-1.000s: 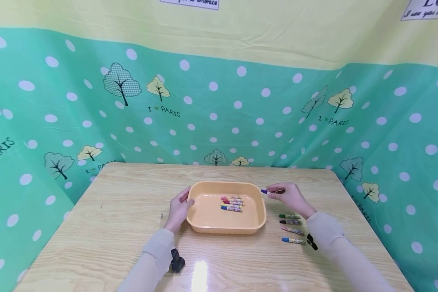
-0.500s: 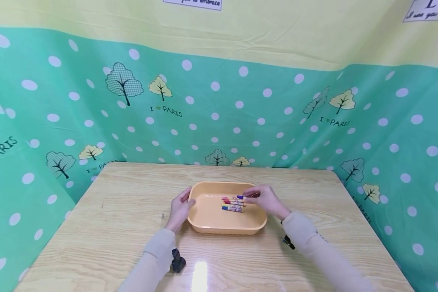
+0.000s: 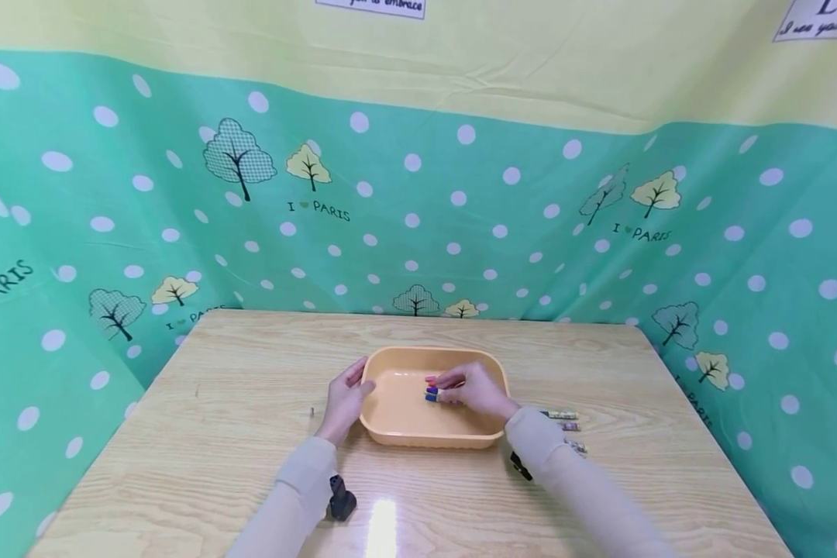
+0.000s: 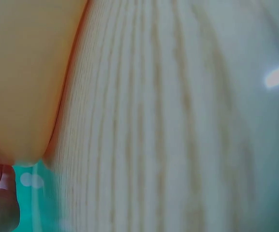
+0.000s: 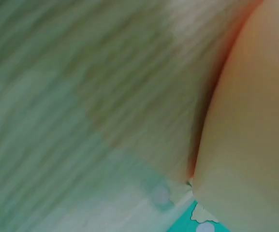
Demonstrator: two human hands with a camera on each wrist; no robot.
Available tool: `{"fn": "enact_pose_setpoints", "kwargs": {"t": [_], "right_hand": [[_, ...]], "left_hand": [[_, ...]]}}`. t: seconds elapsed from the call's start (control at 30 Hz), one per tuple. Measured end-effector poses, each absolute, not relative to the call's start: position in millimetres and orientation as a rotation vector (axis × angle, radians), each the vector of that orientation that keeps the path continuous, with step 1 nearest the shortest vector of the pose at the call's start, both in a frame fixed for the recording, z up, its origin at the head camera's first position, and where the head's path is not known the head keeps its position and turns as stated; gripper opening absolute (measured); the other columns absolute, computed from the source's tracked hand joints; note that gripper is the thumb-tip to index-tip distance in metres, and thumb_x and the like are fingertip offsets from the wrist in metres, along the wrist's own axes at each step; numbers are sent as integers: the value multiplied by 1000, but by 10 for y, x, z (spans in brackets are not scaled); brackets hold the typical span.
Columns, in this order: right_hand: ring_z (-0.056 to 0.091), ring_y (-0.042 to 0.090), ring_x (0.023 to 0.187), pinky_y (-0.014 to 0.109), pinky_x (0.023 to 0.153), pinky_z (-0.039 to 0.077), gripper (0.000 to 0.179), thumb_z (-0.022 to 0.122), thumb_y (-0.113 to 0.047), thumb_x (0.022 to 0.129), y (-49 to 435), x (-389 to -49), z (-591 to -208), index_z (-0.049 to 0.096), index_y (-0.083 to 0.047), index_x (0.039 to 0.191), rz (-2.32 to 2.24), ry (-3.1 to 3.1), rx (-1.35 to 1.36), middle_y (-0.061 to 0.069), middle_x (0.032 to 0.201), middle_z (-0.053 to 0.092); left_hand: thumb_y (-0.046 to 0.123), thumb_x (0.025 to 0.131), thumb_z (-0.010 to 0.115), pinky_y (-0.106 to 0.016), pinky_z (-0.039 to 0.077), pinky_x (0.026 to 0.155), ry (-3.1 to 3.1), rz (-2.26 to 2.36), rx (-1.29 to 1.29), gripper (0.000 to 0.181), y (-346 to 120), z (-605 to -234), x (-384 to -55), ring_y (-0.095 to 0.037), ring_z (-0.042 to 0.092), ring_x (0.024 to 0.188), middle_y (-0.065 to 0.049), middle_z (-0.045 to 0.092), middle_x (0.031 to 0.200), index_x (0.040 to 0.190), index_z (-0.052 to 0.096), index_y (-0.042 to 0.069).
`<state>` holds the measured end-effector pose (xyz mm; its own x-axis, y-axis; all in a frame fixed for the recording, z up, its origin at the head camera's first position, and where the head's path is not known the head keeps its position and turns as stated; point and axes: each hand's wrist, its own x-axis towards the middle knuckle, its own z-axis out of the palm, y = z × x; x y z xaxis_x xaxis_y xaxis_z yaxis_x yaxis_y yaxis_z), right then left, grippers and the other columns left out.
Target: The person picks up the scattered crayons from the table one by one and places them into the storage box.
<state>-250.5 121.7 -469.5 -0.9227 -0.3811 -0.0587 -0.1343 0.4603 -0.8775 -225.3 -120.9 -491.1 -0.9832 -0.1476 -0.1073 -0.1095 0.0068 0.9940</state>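
A peach-orange plastic basin (image 3: 404,418) stands on the wooden table. My left hand (image 3: 343,399) grips its left side, thumb over the rim and fingers outside. In the left wrist view, the basin's outer wall (image 4: 23,82) fills the upper left, with part of the hand (image 4: 1,205) below it. Inside the basin, my right hand (image 3: 477,391) pinches a purple-tipped crayon (image 3: 432,390) just over the crayons there. A pink crayon (image 3: 430,380) and a blue crayon (image 3: 430,397) show past the fingertips; the others are hidden. The right wrist view has only the basin's wall (image 5: 250,130), not the hand.
Several wrapped crayons (image 3: 562,415) lie on the table right of the basin, partly behind the right sleeve (image 3: 558,457). A tiny grey object (image 3: 311,412) sits left of the left hand. Behind the table (image 3: 251,434) hangs a green and yellow curtain (image 3: 418,194).
My right hand has carried the purple-tipped crayon leftward from beyond the basin's right rim to the crayons inside. My left hand stays on the left rim.
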Motion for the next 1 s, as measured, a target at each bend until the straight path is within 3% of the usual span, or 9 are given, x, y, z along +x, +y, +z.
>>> {"fn": "enact_pose_setpoints", "kwargs": {"t": [0.17, 0.33, 0.6, 1.0], "right_hand": [[63, 13, 79, 27, 65, 57, 24, 70, 1, 75, 1174, -2503, -4738, 70, -3, 98, -1439, 2432, -423, 8, 108, 68], [64, 13, 85, 22, 72, 56, 22, 71, -2, 74, 1163, -2517, -4776, 71, -5, 96, -1376, 2494, -458, 6, 109, 68], [64, 14, 87, 24, 75, 56, 24, 70, -1, 75, 1145, -2525, -4778, 70, -4, 99, -1376, 2488, -460, 7, 109, 68], [62, 11, 80, 24, 67, 57, 27, 67, -4, 80, 1165, -2502, -4738, 69, -7, 107, -1388, 2476, -442, 7, 98, 70]], "left_hand": [[-3, 82, 54, -34, 42, 102, -2207, -2174, 276, 54, -1201, -4921, -2249, -32, 43, 126, -21, 44, 137, 135, 43, 4], [-4, 82, 54, -35, 43, 102, -2204, -2165, 276, 55, -1198, -4916, -2252, -32, 43, 126, -21, 44, 137, 135, 43, 4], [-4, 82, 54, -34, 43, 102, -2213, -2155, 278, 55, -1208, -4904, -2260, -32, 44, 126, -22, 44, 136, 135, 43, 4], [-3, 83, 54, -36, 42, 103, -2216, -2158, 291, 54, -1199, -4894, -2259, -32, 43, 126, -21, 43, 137, 135, 43, 5]]}}
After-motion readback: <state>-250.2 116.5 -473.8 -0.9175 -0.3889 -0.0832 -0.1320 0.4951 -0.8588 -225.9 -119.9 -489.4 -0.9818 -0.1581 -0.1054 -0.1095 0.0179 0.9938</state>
